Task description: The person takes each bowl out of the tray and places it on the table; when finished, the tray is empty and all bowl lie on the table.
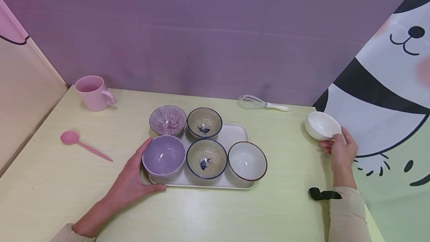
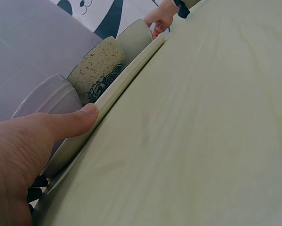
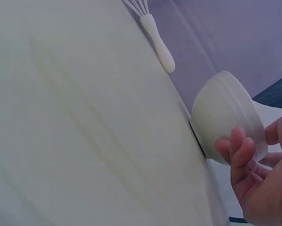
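My left hand point(image 1: 129, 180) grips the front left corner of a white tray point(image 1: 236, 132), with the thumb along its front edge; its other fingers are partly hidden. Beside those fingers sits a lavender bowl point(image 1: 164, 156). The tray also bears a purple-striped bowl point(image 1: 168, 120), two speckled bowls with blue fish, one at the back point(image 1: 205, 122) and one in front point(image 1: 206, 158), and a brown-rimmed white bowl point(image 1: 247, 161). Far to the right, my right hand point(image 1: 342, 148) holds a plain white bowl point(image 1: 322, 125) by its near right side, thumb at the rim, fingers against the outside.
A white whisk point(image 1: 263, 104) lies along the back edge of the table. At the left are a pink mug point(image 1: 93, 93) and a pink spoon point(image 1: 85, 145). A purple backdrop point(image 1: 201, 40) stands behind, and a panda-printed sheet point(image 1: 386, 85) borders the right side.
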The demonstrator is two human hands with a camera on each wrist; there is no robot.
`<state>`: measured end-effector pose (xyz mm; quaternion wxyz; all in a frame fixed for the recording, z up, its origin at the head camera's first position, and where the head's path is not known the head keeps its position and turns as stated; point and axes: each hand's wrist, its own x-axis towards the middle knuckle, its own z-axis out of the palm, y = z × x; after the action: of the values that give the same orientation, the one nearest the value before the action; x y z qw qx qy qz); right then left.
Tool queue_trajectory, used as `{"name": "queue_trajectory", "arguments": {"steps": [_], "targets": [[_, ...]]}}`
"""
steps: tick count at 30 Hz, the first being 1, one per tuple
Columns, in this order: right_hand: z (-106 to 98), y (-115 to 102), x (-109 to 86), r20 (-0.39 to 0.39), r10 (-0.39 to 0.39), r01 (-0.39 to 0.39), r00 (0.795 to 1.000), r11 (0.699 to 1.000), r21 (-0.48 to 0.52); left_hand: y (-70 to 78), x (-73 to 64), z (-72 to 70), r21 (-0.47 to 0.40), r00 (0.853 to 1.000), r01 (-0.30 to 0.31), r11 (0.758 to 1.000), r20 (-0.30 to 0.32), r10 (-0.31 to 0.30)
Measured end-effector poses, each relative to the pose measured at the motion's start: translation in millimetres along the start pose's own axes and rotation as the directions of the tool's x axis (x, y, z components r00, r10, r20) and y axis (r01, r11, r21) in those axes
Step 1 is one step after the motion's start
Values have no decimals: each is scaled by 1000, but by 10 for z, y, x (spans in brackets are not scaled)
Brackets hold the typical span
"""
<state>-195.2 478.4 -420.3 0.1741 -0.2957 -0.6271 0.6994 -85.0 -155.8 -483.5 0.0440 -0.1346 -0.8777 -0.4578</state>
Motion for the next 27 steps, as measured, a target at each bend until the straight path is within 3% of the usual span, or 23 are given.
{"name": "queue_trajectory", "arguments": {"steps": [10, 17, 27], "targets": [[-23, 9, -1, 4, 12, -12, 1000, 1000, -12, -11, 1, 5, -4, 1000, -3, 1000, -1, 3], [-36, 22, -20, 60, 15, -11, 998, 997, -76, -19, 4, 2, -11, 1000, -14, 1000, -7, 14], [-60, 44, -29, 53, 19, -10, 998, 986, -165, -5, 1, 3, -2, 1000, -8, 1000, 0, 8]]}}
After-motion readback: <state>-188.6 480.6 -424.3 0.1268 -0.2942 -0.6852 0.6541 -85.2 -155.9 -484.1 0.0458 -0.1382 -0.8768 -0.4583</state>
